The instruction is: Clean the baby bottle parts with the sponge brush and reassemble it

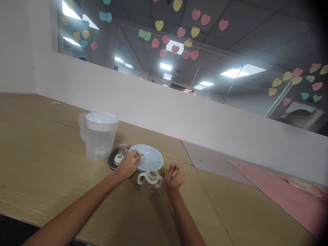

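Note:
My left hand [129, 163] rests on the near left rim of a white plate [151, 155], its fingers pinched together; what they hold, if anything, is too small to tell. My right hand [174, 178] hovers just right of an open baby bottle with two white handles [150, 181], fingers curled in a pinch with something small and pale at the tips. The bottle stands upright on the wooden table [38, 171] in front of the plate. A thin green-yellow stick [164, 164] lies between plate and right hand.
A clear plastic pitcher with a white lid [98, 135] stands left of the plate. A dark round tray [114, 160] under the plate's left side carries a small white cap and a clear dome. A pink sheet [282, 194] lies at the right. A white partition runs behind.

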